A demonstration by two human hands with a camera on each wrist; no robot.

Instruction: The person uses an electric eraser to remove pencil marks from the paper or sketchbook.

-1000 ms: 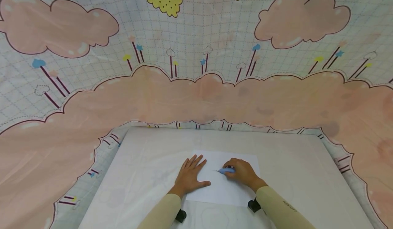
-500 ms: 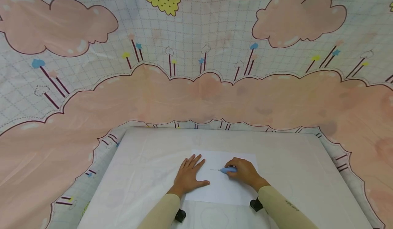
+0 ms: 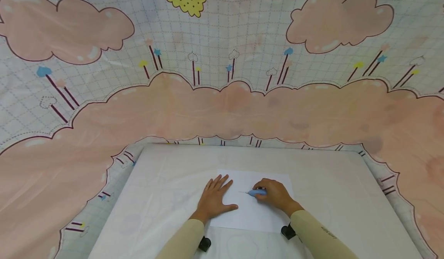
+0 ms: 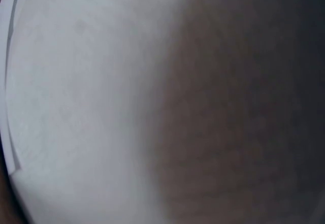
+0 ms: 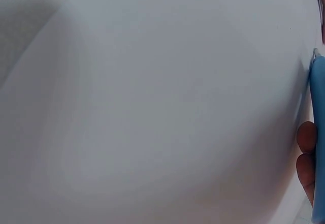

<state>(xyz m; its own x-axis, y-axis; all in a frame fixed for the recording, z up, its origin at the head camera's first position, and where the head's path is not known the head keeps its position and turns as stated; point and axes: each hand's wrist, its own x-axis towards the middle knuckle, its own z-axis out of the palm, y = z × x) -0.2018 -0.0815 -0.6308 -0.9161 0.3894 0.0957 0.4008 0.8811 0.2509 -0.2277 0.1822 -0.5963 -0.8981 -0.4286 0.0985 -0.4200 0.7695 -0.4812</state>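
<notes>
A white sheet of paper (image 3: 256, 216) lies on the white-covered table. My left hand (image 3: 213, 200) rests flat on its left part, fingers spread and thumb out to the right. My right hand (image 3: 277, 194) grips a thick blue pen-like tool (image 3: 257, 192), its thin tip pointing left at the paper. From the tip a short faint line runs leftward. In the right wrist view, the blue barrel with its small metallic tip stands at the right edge, beside two fingertips (image 5: 306, 137). The left wrist view holds only a pale surface and a blurred brownish area.
The white table (image 3: 166, 182) stretches around the paper on all sides. Behind it hangs a cloth (image 3: 222, 112) printed with clouds and stars. Black wrist devices sit under both sleeves, one at the left wrist (image 3: 204, 244) and one at the right (image 3: 288, 232).
My right hand and the blue pen-like tool have shifted very slightly to the right since a second ago. The left hand stays in place on the paper.
</notes>
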